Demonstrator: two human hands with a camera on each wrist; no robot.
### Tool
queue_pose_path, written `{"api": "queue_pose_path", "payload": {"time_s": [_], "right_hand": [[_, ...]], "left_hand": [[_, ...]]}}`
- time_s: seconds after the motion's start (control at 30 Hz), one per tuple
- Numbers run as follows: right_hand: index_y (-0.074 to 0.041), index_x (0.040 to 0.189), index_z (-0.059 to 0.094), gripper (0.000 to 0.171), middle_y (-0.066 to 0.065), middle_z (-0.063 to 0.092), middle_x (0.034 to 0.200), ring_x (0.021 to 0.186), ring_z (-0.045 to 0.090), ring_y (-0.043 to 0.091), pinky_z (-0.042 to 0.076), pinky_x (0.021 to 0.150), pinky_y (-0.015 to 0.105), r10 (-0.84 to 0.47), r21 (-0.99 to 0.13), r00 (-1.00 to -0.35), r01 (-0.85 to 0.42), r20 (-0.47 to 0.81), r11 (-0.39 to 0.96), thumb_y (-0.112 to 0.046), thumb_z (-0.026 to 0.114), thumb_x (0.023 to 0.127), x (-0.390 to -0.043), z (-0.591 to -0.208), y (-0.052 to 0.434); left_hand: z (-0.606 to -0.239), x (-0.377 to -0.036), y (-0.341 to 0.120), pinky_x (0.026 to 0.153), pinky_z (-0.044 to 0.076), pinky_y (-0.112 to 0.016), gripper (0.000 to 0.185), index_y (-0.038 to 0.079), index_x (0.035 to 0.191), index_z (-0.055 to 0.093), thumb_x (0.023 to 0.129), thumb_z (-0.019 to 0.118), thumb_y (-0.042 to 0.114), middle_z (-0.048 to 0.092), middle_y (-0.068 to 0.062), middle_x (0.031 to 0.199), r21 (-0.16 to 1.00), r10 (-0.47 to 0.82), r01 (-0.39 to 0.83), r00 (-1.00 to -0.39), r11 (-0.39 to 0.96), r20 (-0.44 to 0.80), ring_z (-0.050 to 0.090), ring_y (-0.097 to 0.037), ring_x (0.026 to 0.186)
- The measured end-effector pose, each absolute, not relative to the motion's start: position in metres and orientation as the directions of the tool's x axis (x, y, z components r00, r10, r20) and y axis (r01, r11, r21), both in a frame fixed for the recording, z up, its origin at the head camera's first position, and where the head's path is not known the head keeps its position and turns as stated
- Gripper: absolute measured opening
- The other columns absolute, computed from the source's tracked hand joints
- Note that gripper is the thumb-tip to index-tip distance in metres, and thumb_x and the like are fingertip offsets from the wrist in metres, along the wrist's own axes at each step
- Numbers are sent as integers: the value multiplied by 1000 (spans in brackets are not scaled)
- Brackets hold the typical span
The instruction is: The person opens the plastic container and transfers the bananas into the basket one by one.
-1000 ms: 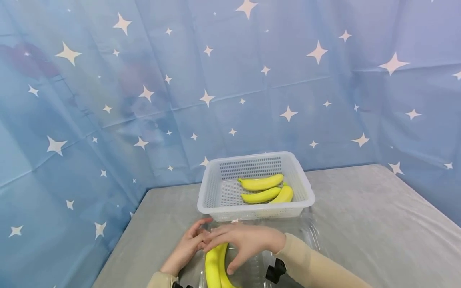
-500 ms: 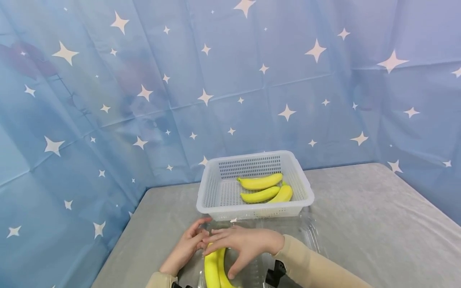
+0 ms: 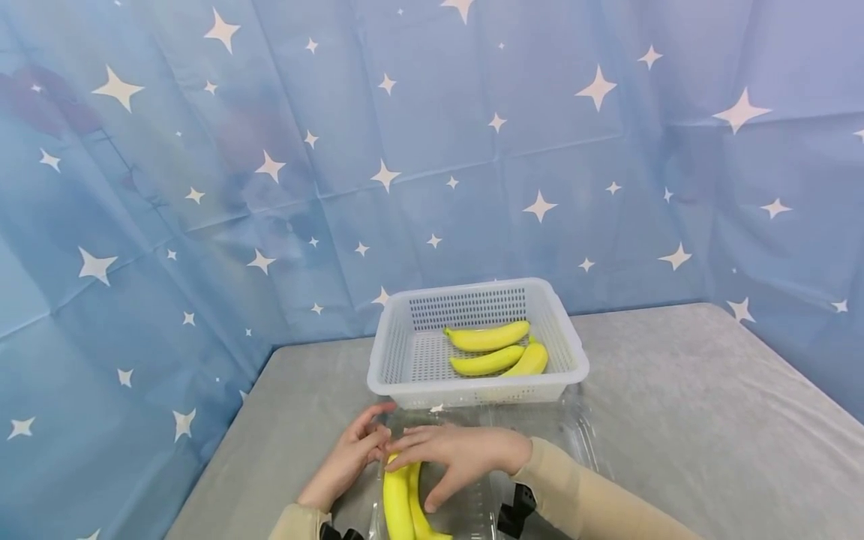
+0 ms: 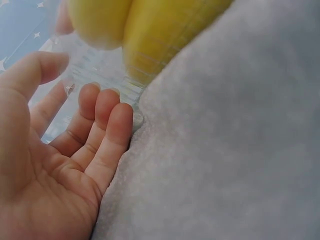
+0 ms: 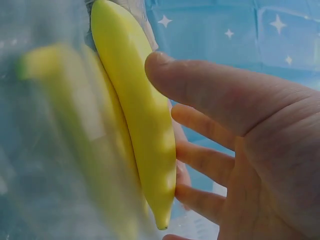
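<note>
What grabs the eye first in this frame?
Two yellow bananas in a clear plastic container at the near table edge, with the right hand over them and the left hand beside. Behind sits a white basket holding three more bananas.

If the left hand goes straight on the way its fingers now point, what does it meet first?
Probably the clear plastic container that holds the two bananas: the left hand already has its fingertips at its edge. Farther on stands the white basket, but depth is unclear.
</note>
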State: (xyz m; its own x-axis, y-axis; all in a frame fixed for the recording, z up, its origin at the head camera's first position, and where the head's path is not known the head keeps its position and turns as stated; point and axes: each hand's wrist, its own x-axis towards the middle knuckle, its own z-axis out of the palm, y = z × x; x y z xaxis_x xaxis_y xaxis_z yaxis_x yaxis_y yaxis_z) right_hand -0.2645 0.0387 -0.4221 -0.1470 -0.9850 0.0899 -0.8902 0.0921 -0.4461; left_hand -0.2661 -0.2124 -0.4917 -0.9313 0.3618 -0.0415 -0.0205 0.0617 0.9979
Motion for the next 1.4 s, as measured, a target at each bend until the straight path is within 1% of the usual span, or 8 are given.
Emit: {"api": "queue_pose_path", "payload": {"time_s": [0.07,0.4,0.63,0.8,0.97,1.1,1.23,1.4], "right_hand": [[-9,144,45,66,11,36,152,143,23,25,19,115,37,-985,-432,-144,-898,98,88,-30,71,87,-265,-424,39],[-10,144,46,65,10,36,152,143,24,28,20,115,38,-983,-476,-158,-875,97,93,-26,71,87,-262,-426,41],[-10,144,46,69,10,37,152,142,25,26,20,115,36,-983,-432,-163,-895,87,110,-15,75,82,-262,-418,39],[-14,143,48,70,7,40,150,139,31,24,26,112,35,-981,-412,-175,-903,89,123,-14,77,80,-262,-418,40],[-17,141,51,68,4,45,145,135,36,17,30,109,32,-973,-396,-210,-905,94,157,-12,78,78,-261,-420,39],[-18,135,58,60,5,48,143,132,40,16,33,106,28,-976,-382,-213,-906,37,183,-9,77,78,-261,-423,39],[-20,126,64,51,3,49,137,124,45,11,37,98,19,-979,-396,-202,-900,12,181,-8,77,78,-261,-427,38],[-20,115,67,44,-6,53,115,99,49,2,38,84,10,-975,-405,-220,-895,41,185,-7,78,75,-261,-428,37]], "left_hand": [[-492,-266,-213,69,52,-27,49,3,144,37,99,53,12,58,-5,87,998,361,-22,-932,65,-44,58,-12,76],[-494,-266,-210,68,52,-27,48,4,144,38,99,54,13,59,-5,87,997,357,-31,-932,76,-57,58,-13,74],[-492,-269,-214,68,52,-27,47,5,144,38,100,52,13,58,-6,86,997,363,-10,-931,70,-35,58,-13,73],[-492,-268,-213,69,53,-28,49,4,145,37,100,53,14,59,-6,87,998,379,-7,-925,66,-32,59,-13,74],[-493,-268,-214,68,52,-27,48,3,145,37,100,52,12,58,-5,87,998,374,-6,-927,56,-26,59,-13,73],[-492,-268,-213,69,52,-27,49,4,144,38,99,54,13,57,-5,89,998,360,-17,-932,59,-38,59,-13,75],[-492,-268,-213,69,52,-27,51,4,145,37,98,56,14,57,-4,88,997,353,-42,-933,61,-61,59,-13,75],[-492,-268,-213,69,52,-27,50,4,145,36,99,54,13,57,-4,86,998,360,-49,-931,49,-63,59,-12,73]]}}
